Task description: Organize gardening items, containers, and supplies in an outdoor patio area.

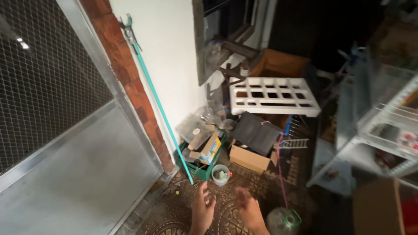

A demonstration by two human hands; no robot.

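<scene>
Reaching out low over the patterned floor tiles (174, 213), I hold both hands empty: my left hand (203, 208) has its fingers spread and my right hand (247, 208) is loosely open beside it, the two near each other but not touching. Neither grips anything yet, so as I judge it nothing here has been picked up or shifted; all the handling is left to do. Just right of my right hand lies a clear plastic bottle (283, 219) with a green cap, smooth and rounded. A little farther on stands a small round clear tub (220, 174), and behind it a green crate (204, 167) stuffed with flattened cardboard and a printed carton. A plain brown cardboard box (248, 159) sits beside it. A long teal pole (159, 109) leans from the floor up against the red brick pillar (126, 74). Farther back, a white plastic grid panel (273, 96) lies flat across the clutter, rigid and slotted.
</scene>
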